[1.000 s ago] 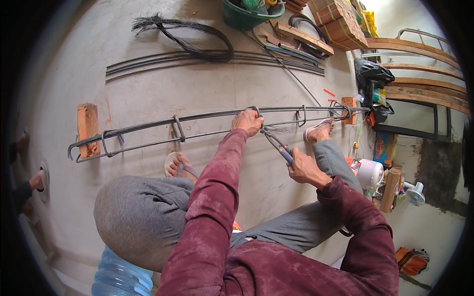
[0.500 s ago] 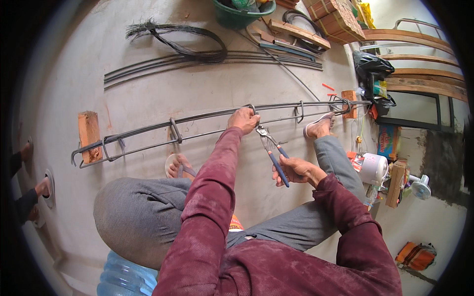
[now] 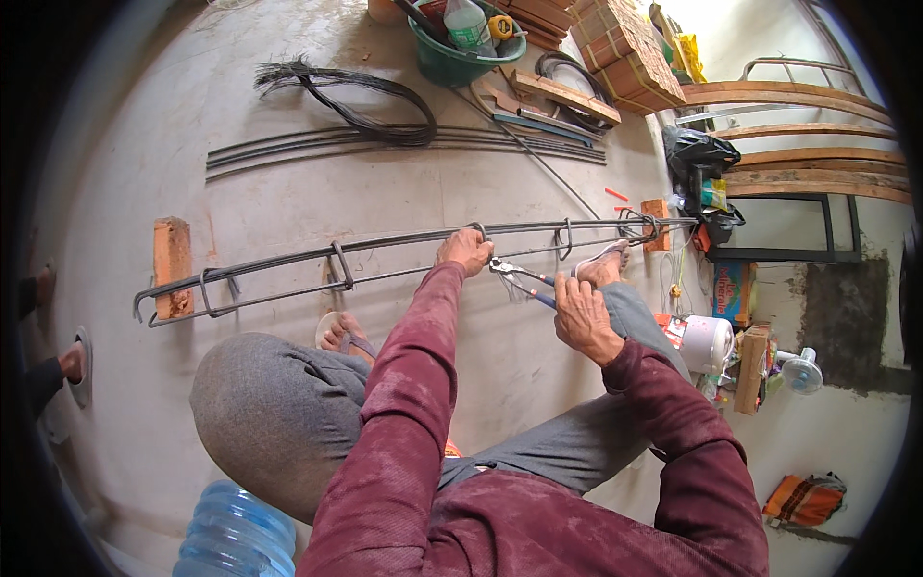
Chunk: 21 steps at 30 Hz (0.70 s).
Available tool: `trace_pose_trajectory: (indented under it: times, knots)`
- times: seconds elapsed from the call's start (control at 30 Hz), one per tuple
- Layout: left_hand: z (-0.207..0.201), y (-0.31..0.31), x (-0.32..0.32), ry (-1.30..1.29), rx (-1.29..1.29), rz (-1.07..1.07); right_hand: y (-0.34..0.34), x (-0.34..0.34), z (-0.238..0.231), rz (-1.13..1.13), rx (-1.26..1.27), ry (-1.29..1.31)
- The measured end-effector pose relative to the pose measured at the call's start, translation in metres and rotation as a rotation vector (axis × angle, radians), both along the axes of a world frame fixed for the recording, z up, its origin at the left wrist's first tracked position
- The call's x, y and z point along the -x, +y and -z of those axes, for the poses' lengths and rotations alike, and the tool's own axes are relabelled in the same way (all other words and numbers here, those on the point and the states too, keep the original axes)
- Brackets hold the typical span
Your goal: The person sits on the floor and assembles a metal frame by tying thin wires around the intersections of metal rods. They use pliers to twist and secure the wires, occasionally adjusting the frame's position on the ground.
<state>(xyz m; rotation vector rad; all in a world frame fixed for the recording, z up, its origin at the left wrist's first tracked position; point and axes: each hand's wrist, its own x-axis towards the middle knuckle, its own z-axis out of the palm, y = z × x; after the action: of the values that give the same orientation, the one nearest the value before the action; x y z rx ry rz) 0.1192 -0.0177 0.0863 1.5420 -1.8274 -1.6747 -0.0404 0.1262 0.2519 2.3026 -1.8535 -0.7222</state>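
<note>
A long cage of dark steel bars (image 3: 385, 246) with bent wire stirrups lies across in front of me, its ends propped on a left brick (image 3: 173, 267) and a right brick (image 3: 657, 225). My left hand (image 3: 465, 250) is closed around the upper bars near the middle, by a stirrup (image 3: 481, 231). In my right hand (image 3: 586, 317) are the blue handles of tying pincers (image 3: 514, 278), gripped with the fingers curled over them. The metal jaws point left and sit just below the bars, next to my left hand. Whether the jaws bite a wire is too small to tell.
Beyond the cage lie loose straight bars (image 3: 317, 151) and a coil of tie wire (image 3: 385, 130). A green bucket (image 3: 452, 69) with a bottle stands behind them, near stacked bricks (image 3: 630, 58). At right are a white container (image 3: 707, 344) and timber planks (image 3: 817, 159). Another person's foot (image 3: 74, 362) shows at left.
The pincers have swung from pointing steeply upward to lying more level. My right hand has turned palm down and risen slightly. My left hand keeps hold of the bars. The view has shifted a little.
</note>
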Motion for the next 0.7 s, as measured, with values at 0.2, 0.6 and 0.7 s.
trace_pose_trajectory:
  times: [0.2,0.6,0.7]
  knots:
    - [-0.009,0.004,0.003,-0.002,0.028,0.021,0.023,0.009,0.031,0.377,-0.265,-0.293]
    - [0.001,0.003,-0.003,0.01,0.036,0.007,0.023,-0.014,0.036,1.527,-0.905,-1.558]
    - [-0.001,0.004,0.0,0.009,0.034,0.01,0.031,-0.002,0.045,1.743,-1.132,-1.992]
